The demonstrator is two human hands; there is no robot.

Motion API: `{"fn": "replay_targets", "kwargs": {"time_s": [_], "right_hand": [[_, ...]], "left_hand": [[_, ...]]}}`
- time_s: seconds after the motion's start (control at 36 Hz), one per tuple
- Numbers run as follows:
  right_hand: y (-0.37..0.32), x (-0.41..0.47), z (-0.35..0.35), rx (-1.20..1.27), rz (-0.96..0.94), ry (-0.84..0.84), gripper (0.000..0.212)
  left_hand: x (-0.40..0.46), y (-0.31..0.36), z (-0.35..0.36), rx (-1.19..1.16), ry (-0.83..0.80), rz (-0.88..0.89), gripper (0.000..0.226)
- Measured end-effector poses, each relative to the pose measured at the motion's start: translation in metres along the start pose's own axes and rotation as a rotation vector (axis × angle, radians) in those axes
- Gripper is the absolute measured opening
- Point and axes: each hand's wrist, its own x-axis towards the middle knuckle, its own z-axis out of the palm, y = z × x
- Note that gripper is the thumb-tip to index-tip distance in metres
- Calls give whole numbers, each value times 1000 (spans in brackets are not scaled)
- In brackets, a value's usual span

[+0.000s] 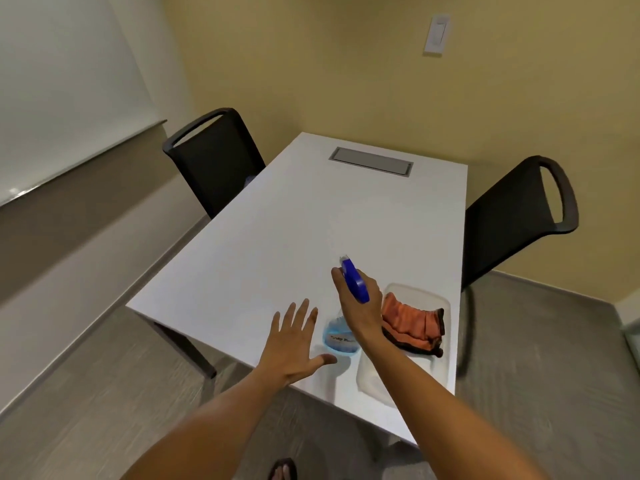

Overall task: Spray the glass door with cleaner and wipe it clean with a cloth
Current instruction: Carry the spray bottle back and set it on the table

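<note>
While right hand [356,299] grips it, spray bottle [341,336] upright, nozzle pointing away.

Two black chairs [214,161] flank the white counter [294,237] before me; a light switch [437,34] sits on the yellow wall [311,64].

Small meeting room, seen from above the near end of a white table [277,237].

Yellow-beige walls; white light switch [437,34] on far wall, upper right. Whiteboard [62,98] on left wall with a grey-beige band beneath. Grey wood-grain floor [86,393], pale baseboard. Two black chairs with open handle backs: one [213,157] at table's left side, one [516,216] at right. Grey recessed hatch [371,161] set in table's far end. Lighting even, soft.
</note>
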Motion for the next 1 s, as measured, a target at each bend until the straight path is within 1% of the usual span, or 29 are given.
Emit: {"fn": "replay_targets", "kwargs": {"time_s": [0.06,0.19,0.44,0.61,0.69,0.78,0.83,0.89,0.94,1.0], "right_hand": [[9,5,5,-18,-12,13,17],[20,12,15,-55,-33,65,15],[30,18,34,-73,42,150,18],[34,15,41,-118,24,142,20],[42,17,43,-108,75,143,15],[50,19,43,-107,139,136,44],[52,18,41,-139,159,100,46],[60,17,36,-166,189,69,58],[69,14,31,-221,241,41,77],[75,11,27,-301,286,-5,106]], "left_hand": [[8,-5,2,4,-7,19,115],[25,-15,2,12,-93,68,122],[51,-23,0,14,-174,164,134],[59,-31,7,22,-204,218,133],[60,-35,7,43,-216,226,129],[60,-38,6,41,-221,240,133],[61,-39,7,18,-224,244,135],[60,-40,9,-12,-230,244,136],[60,-41,12,-27,-238,242,136],[59,-41,14,-28,-239,239,135]]}}
